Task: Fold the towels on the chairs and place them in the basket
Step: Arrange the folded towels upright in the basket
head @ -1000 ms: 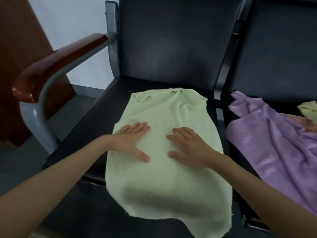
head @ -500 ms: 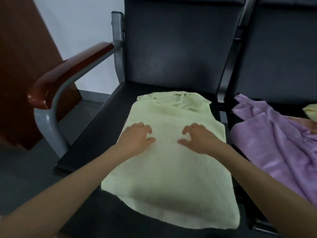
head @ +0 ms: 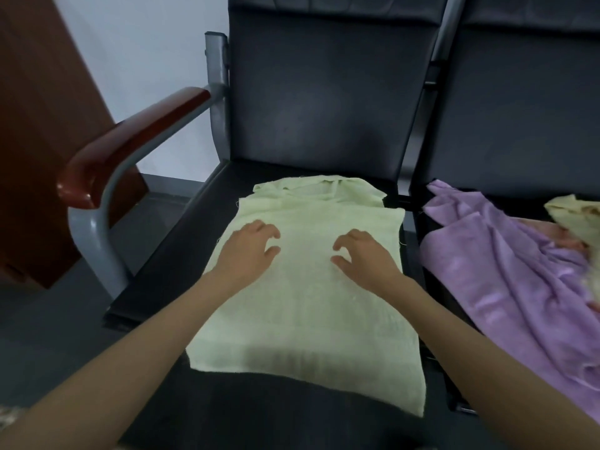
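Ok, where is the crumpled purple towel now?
Head view, right side: the crumpled purple towel lies on the dark right-hand chair, beside the pale green towel.

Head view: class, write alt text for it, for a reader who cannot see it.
The left hand and right hand rest, fingers loosely curled, on a green towel spread on a dark chair. A purple towel lies crumpled on the next chair, to the right.
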Tool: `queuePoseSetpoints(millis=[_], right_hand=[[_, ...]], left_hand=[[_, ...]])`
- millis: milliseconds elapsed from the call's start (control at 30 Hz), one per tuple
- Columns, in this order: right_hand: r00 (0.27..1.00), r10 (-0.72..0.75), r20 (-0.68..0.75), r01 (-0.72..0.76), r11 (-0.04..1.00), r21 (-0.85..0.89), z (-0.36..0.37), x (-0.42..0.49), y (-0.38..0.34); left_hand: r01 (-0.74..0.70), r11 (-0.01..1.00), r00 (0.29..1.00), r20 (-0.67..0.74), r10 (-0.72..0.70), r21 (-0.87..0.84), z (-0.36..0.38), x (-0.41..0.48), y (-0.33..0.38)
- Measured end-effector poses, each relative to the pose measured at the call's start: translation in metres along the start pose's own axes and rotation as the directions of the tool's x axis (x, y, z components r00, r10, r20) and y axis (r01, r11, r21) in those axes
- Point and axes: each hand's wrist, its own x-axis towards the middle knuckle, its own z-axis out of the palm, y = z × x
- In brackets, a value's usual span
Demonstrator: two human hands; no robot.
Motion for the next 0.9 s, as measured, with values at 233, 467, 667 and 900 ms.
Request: queuePoseSetpoints(millis=[233,467,667,900], right_hand=[[0.877,0.058,0.477,-0.066,0.998,0.000,-0.005,-0.008,0.017],[0.997,0.035,-0.076,-0.036,0.999,-0.018,0.007,0.001,-0.008],[0.969,0.066,0.238,-0.104,0.983,0.151,-0.001,-0.037,0.005],[0.997,-0.010,0.074,0.005,0.997,0.073,0.004,-0.043,0.012]], left_hand=[[-0.039,0.992,0.848,0.529,-0.031,0.121,-0.003,-0.026,-0.029],[-0.053,0.992,0.997,-0.056,0.060,0.111,0.006,-0.011,0.002],[-0.013,0.994,0.955,0.296,-0.018,0.105,-0.013,-0.055,-0.031],[-0.033,0.975,0.998,0.047,0.044,-0.219,-0.010,-0.064,-0.053]])
